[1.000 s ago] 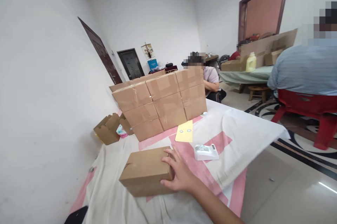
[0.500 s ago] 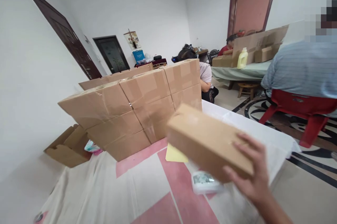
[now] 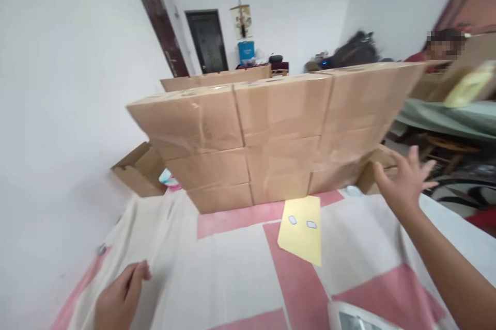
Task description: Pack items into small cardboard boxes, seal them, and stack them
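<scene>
My right hand [image 3: 406, 177] is open with fingers spread, beside a small cardboard box [image 3: 374, 172] at the right end of a wall of stacked cartons [image 3: 287, 113]. Its thumb side is close to the box; whether they touch I cannot tell. My left hand [image 3: 122, 294] is over the cloth at lower left, fingers curled in, with nothing visible in it. A yellow sheet [image 3: 302, 232] bearing two small white pieces lies in front of the cartons. At the bottom edge, a white pack [image 3: 360, 317] is partly cut off.
A pink and white cloth [image 3: 228, 257] covers the table. An open carton [image 3: 141, 170] stands left of the stack. Behind it, a person's dark hair [image 3: 356, 53] shows. Farther right are another person [image 3: 444, 48] and a blurred yellow bottle [image 3: 468, 84] on a green-covered table.
The cardboard box has moved from the middle foreground to the stack's right end, and my right hand has let go of it. My left hand has come into view. The view has turned right.
</scene>
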`<action>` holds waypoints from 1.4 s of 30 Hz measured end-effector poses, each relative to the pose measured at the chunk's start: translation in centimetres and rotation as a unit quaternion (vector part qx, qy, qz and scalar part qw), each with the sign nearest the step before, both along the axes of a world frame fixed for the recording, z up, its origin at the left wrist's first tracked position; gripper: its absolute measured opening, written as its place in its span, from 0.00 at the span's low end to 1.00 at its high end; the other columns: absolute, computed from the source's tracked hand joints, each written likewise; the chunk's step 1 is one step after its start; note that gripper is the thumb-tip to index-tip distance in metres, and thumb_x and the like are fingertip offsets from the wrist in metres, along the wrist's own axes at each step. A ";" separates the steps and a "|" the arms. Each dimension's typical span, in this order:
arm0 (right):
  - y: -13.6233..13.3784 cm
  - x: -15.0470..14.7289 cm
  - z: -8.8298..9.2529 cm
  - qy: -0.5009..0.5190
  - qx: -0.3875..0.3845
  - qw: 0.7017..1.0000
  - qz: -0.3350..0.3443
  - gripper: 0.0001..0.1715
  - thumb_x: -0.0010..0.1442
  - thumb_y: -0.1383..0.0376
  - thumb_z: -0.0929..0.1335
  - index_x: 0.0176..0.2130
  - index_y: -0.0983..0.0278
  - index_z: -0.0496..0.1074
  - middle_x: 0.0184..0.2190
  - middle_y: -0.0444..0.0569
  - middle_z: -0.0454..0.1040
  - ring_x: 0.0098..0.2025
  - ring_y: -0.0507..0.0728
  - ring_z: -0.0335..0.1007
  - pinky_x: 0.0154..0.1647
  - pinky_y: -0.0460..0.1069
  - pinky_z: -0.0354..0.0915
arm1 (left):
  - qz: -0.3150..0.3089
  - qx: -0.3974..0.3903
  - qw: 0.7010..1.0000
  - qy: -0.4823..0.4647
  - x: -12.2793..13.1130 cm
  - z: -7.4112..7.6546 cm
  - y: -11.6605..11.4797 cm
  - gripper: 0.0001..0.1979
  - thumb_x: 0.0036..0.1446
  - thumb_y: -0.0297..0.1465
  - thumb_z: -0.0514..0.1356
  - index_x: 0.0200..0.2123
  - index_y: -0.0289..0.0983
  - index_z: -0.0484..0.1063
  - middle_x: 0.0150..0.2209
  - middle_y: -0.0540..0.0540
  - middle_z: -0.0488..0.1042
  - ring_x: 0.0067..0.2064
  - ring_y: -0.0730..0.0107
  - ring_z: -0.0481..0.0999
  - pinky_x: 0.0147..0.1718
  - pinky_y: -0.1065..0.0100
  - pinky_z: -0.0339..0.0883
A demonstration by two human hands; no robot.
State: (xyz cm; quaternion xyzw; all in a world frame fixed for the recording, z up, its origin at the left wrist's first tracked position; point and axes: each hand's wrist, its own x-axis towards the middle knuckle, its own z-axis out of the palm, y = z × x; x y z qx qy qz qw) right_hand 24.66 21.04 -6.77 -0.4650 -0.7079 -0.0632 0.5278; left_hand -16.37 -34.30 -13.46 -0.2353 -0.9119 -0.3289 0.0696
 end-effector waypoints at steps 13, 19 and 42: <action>-35.1 -40.5 -1.5 -0.309 -0.011 0.774 0.553 0.30 0.65 0.67 0.62 0.65 0.66 0.63 0.64 0.59 0.69 0.53 0.63 0.75 0.48 0.57 0.75 | 0.166 0.183 0.969 -0.014 -24.5 -2.9 10.7 0.41 0.59 0.46 0.65 0.69 0.40 0.53 0.72 0.35 0.52 0.70 0.41 0.56 0.65 0.36 0.54; -36.1 -55.4 -1.1 -0.385 -0.174 0.816 0.394 0.28 0.70 0.68 0.60 0.66 0.61 0.58 0.56 0.58 0.75 0.51 0.62 0.78 0.49 0.54 0.72 | 0.171 0.175 0.970 -0.011 -27.3 -4.1 12.3 0.68 0.42 0.49 0.74 0.73 0.36 0.34 0.67 0.26 0.58 0.67 0.40 0.64 0.63 0.44 0.60; -36.8 -43.7 -2.6 -0.431 -0.099 0.751 0.490 0.09 0.69 0.69 0.62 0.40 0.63 0.72 0.41 0.53 0.78 0.39 0.57 0.74 0.38 0.47 0.61 | 0.149 0.201 0.966 -0.061 -20.3 -4.1 6.0 0.67 0.43 0.41 0.73 0.72 0.32 0.29 0.67 0.23 0.52 0.71 0.39 0.54 0.67 0.44 0.53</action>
